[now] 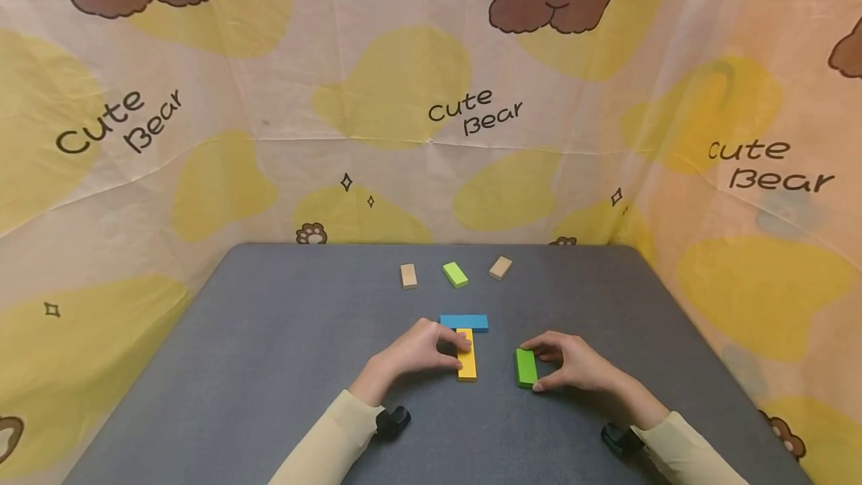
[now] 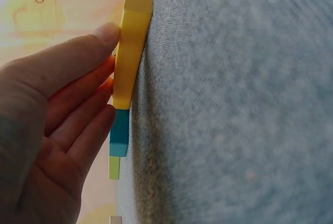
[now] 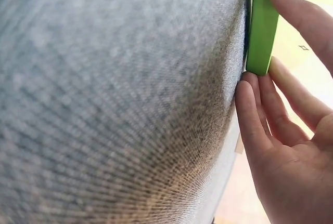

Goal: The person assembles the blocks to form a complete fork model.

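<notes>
My left hand (image 1: 419, 349) touches the top of a yellow block (image 1: 466, 370) with thumb and fingertips, its fingers fairly straight. This block lies lengthwise on the table, and its far end meets the middle of a blue block (image 1: 464, 322) lying crosswise, so the two form a T. In the left wrist view the yellow block (image 2: 130, 52) stands out against the table, with the blue block (image 2: 119, 133) beyond it. To the right, my right hand (image 1: 572, 364) pinches a green block (image 1: 526, 368) by its two ends, thumb at the near end and fingers at the far one.
Farther back on the grey table (image 1: 303, 365) lie a light green block (image 1: 455, 275) and two plain wooden blocks, one on the left (image 1: 408, 276) and one on the right (image 1: 500, 268). A printed bear curtain (image 1: 377, 96) hangs around the table's back and sides.
</notes>
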